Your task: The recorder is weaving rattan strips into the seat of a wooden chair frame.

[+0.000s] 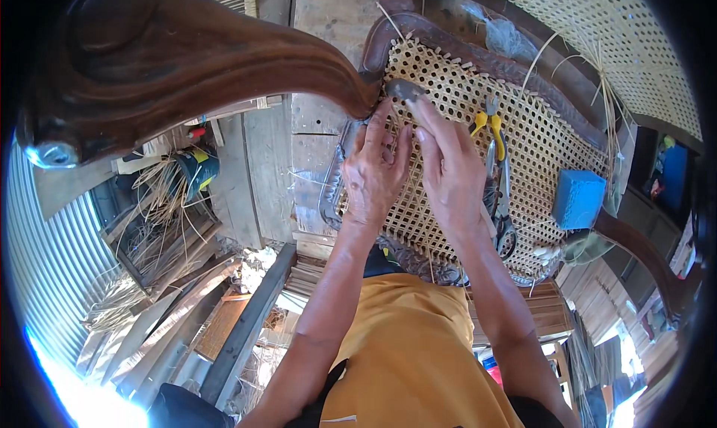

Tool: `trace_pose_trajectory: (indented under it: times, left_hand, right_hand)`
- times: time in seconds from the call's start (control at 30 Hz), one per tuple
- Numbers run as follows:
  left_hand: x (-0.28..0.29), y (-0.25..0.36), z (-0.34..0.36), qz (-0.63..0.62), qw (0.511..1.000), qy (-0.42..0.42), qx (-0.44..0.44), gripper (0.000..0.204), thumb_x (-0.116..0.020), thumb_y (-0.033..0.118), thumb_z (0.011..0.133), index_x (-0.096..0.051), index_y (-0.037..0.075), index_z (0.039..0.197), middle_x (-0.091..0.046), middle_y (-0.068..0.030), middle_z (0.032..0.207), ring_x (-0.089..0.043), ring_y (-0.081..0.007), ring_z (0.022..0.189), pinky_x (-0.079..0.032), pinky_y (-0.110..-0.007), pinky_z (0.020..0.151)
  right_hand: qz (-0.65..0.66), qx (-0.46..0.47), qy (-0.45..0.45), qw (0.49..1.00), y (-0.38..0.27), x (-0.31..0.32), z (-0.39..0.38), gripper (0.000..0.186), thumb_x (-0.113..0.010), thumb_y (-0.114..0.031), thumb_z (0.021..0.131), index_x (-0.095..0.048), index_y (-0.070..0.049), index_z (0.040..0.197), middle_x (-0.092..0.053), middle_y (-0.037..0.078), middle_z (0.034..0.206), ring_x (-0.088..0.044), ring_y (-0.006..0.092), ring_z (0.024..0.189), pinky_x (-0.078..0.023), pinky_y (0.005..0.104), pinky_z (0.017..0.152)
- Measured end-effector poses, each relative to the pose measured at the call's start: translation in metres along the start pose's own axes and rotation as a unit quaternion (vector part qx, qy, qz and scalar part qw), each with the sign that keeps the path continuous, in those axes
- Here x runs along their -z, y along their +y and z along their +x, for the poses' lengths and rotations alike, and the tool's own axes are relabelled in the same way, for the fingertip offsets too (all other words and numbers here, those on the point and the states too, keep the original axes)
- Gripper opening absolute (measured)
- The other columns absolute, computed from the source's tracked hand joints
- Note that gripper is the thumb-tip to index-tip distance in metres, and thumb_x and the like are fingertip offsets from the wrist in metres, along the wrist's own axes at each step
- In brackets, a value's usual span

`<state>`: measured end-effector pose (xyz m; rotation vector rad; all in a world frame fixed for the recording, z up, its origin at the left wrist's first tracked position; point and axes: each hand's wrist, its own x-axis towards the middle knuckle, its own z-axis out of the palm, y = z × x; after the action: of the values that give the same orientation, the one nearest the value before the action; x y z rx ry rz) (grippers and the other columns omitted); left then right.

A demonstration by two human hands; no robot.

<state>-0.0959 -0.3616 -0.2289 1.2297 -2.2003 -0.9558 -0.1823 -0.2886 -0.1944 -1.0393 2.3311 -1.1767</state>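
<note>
A dark carved wooden chair frame [478,43] lies in front of me with a pale woven cane seat panel [541,140] stretched across it. My left hand [371,172] rests on the cane near the frame's left edge, fingers spread and pointing up toward a corner. My right hand [450,170] lies beside it, its fingertips pinching a small dark tool or peg [407,90] at the top edge of the weave. Whether the left fingers grip a cane strand is hidden.
Yellow-handled pliers [489,122] and scissors [502,204] lie on the cane right of my hand. A blue block [577,198] sits further right. A curved dark chair arm [202,54] crosses the upper left. Loose cane strands [160,226] fill a box at left.
</note>
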Motion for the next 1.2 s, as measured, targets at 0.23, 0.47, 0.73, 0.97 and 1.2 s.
trace_pose_trajectory:
  times: [0.23, 0.47, 0.73, 0.97, 1.2]
  left_hand:
    - [0.000, -0.001, -0.002, 0.005, 1.000, 0.009, 0.006, 0.045, -0.069, 0.022, 0.085, -0.057, 0.013, 0.127, -0.060, -0.0079, 0.074, -0.061, -0.0199, 0.054, -0.051, -0.035, 0.049]
    - [0.000, 0.001, 0.001, -0.002, 1.000, 0.005, 0.011, 0.045, -0.069, 0.020, 0.085, -0.057, 0.012, 0.127, -0.058, -0.0079, 0.071, -0.056, -0.0191, 0.050, -0.049, -0.033, 0.048]
    - [0.013, 0.011, 0.006, -0.008, 0.995, -0.085, 0.055, 0.046, -0.070, 0.020, 0.086, -0.056, 0.004, 0.127, -0.062, -0.0070, 0.070, -0.059, -0.0108, 0.056, -0.051, -0.027, 0.056]
    - [0.059, 0.046, 0.021, 0.151, 0.976, -0.072, -0.138, 0.040, -0.066, 0.007, 0.086, -0.056, 0.006, 0.124, -0.063, -0.0098, 0.087, -0.062, -0.0209, 0.068, -0.052, -0.037, 0.062]
    - [0.064, 0.062, 0.061, 0.336, 0.818, -0.231, -0.405, 0.042, -0.066, 0.001, 0.078, -0.058, 0.005, 0.118, -0.058, -0.0124, 0.105, -0.056, -0.0297, 0.098, -0.046, -0.041, 0.086]
  right_hand:
    - [-0.004, 0.029, 0.028, 0.999, -0.004, 0.002, 0.008, 0.039, -0.061, -0.001, 0.088, -0.060, -0.016, 0.124, -0.064, 0.014, 0.091, -0.064, 0.0247, 0.071, -0.049, 0.0331, 0.058]
    - [-0.046, -0.013, -0.008, 0.999, -0.001, -0.004, 0.010, 0.037, -0.060, -0.005, 0.090, -0.059, -0.019, 0.124, -0.063, 0.013, 0.088, -0.063, 0.0278, 0.066, -0.050, 0.0370, 0.057]
    - [-0.059, -0.095, 0.110, 0.988, 0.022, 0.071, -0.018, 0.052, -0.052, 0.007, 0.086, -0.055, -0.022, 0.129, -0.057, 0.013, 0.099, -0.058, 0.0282, 0.090, -0.049, 0.0392, 0.077]
    - [-0.188, -0.123, 0.133, 0.965, 0.068, 0.106, -0.050, 0.053, -0.052, 0.008, 0.085, -0.056, -0.020, 0.130, -0.055, 0.014, 0.112, -0.052, 0.0300, 0.106, -0.045, 0.0392, 0.089]
    - [0.071, -0.107, 0.093, 0.987, 0.014, 0.028, -0.074, 0.017, -0.066, -0.012, 0.085, -0.061, -0.006, 0.100, -0.063, 0.013, 0.086, -0.064, 0.0259, 0.072, -0.052, 0.0331, 0.061]
